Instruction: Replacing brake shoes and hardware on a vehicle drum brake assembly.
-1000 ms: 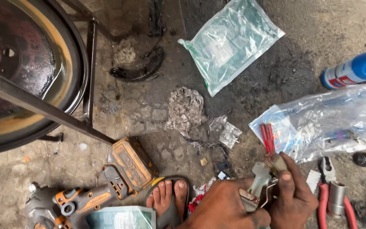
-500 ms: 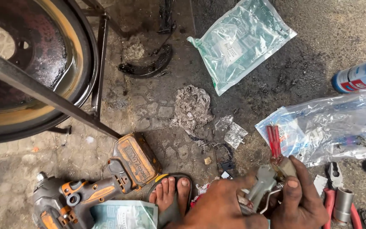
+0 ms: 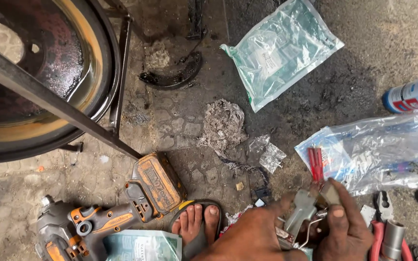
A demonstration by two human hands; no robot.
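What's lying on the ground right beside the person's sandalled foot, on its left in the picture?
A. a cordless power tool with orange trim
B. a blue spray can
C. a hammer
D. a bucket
A: the grey cordless power tool with orange trim lies just left of the sandalled foot.

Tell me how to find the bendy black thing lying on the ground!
Start at the big dark metal wheel drum at top left. Just right of its thin metal stand leg lies the curved black brake shoe on oily pavement. It is the only crescent-shaped piece, unlike the grey rag clump below.
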